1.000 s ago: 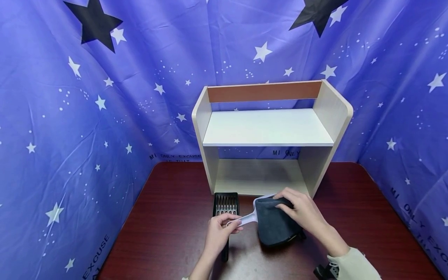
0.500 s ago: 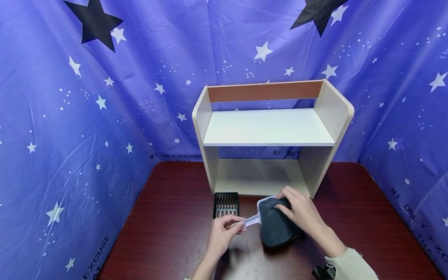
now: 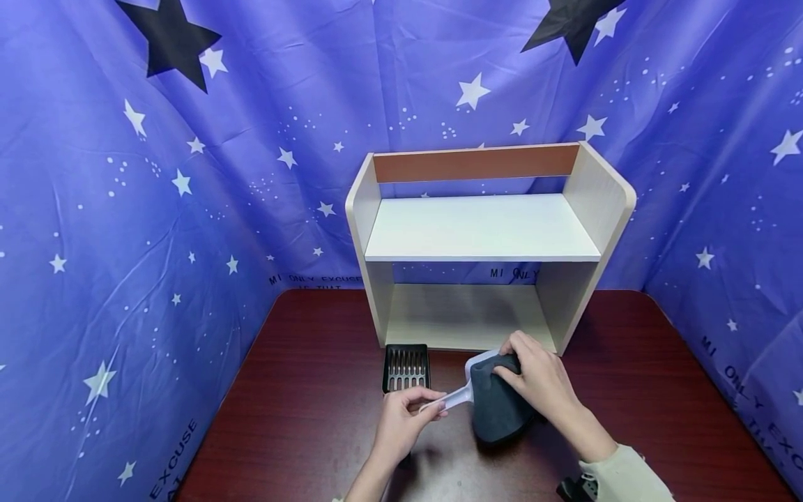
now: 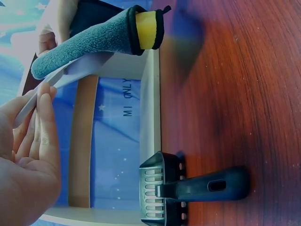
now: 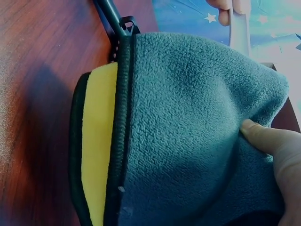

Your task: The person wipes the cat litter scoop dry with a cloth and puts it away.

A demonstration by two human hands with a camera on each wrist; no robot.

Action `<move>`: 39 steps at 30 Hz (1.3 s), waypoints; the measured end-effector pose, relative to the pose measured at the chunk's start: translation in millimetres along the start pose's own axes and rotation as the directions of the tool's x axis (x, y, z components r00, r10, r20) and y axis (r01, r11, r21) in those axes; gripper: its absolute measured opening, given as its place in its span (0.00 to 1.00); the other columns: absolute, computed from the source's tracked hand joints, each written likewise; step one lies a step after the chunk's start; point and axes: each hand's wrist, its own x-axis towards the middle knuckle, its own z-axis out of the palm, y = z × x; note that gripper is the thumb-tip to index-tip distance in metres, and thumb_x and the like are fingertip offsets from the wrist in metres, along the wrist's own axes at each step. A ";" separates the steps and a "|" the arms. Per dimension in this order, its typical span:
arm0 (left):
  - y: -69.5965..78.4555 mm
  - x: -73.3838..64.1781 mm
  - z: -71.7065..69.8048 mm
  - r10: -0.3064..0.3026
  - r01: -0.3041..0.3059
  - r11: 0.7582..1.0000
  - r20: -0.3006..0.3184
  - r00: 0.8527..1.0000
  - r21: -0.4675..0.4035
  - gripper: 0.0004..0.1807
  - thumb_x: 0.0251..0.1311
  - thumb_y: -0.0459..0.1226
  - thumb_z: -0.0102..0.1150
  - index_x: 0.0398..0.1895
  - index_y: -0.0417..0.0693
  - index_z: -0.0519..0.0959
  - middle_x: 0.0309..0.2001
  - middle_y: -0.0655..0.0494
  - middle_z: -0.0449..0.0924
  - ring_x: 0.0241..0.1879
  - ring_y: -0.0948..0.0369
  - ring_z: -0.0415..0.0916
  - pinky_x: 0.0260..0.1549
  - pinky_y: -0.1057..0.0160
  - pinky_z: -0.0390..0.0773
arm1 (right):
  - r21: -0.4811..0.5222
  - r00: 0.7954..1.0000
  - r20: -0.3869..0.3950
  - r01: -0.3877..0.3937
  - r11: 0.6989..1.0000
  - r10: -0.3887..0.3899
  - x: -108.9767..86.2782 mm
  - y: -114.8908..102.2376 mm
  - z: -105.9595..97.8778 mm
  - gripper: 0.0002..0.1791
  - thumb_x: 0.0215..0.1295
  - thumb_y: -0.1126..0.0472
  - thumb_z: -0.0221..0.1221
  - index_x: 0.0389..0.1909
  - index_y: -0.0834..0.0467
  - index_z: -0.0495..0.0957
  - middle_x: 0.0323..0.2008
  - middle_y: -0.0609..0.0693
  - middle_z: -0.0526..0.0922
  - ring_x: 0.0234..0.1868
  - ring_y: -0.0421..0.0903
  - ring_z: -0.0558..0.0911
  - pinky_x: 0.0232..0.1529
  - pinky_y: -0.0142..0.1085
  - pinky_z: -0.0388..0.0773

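Note:
My left hand (image 3: 396, 425) pinches the thin handle of a pale lavender scoop (image 3: 459, 397) between thumb and fingers. A dark grey-green cloth (image 3: 498, 404) is folded over the scoop's head, and most of that head is hidden. My right hand (image 3: 541, 376) grips cloth and scoop together at the far edge, thumb pressed into the fabric. In the right wrist view the folded cloth (image 5: 188, 103) shows a yellow inner side and black stitched edges. Its lower edge hangs over the table. A black slotted scoop (image 4: 162, 188) lies beside my left hand, partly covered by it in the head view.
A two-tier wooden shelf (image 3: 482, 226) stands at the back of the dark red table (image 3: 301, 390), behind the hands. Blue star-patterned curtain (image 3: 282, 209) surrounds the table on the back and sides. A black device (image 3: 577, 489) sits at the right wrist.
Both hands, with the lavender scoop and the cloth, have shifted slightly to the right. The cloth has tilted a little, and the black scoop stays in place.

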 end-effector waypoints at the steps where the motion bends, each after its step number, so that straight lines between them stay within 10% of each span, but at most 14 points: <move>1: 0.1 -0.1 0.2 0.006 -0.006 1.000 0.002 1.000 0.006 0.10 0.59 0.28 0.66 0.41 0.28 0.84 0.38 0.30 0.85 0.31 0.72 0.84 0.36 0.71 0.86 | -0.008 1.000 -0.001 -0.012 1.000 0.012 -0.1 -0.3 0.2 0.24 0.36 0.60 0.79 0.30 0.51 0.73 0.30 0.42 0.77 0.32 0.40 0.79 0.26 0.38 0.78; 14: 0.3 -2.3 2.2 0.025 -0.025 0.999 0.008 1.000 0.022 0.10 0.59 0.29 0.66 0.41 0.29 0.84 0.40 0.32 0.86 0.33 0.64 0.87 0.36 0.72 0.86 | -0.055 0.979 0.015 -0.201 0.978 0.202 -4.4 -6.3 0.6 0.26 0.37 0.57 0.80 0.31 0.53 0.72 0.28 0.47 0.81 0.27 0.47 0.81 0.22 0.42 0.76; 39: -2.4 -0.1 -6.1 0.054 -0.055 0.998 0.033 0.998 0.013 0.11 0.59 0.29 0.66 0.42 0.28 0.84 0.39 0.30 0.86 0.33 0.67 0.86 0.37 0.67 0.87 | -0.034 0.979 -0.025 -0.202 0.979 0.201 -1.1 -2.3 -6.2 0.24 0.39 0.60 0.80 0.32 0.56 0.73 0.29 0.51 0.84 0.27 0.50 0.82 0.24 0.46 0.77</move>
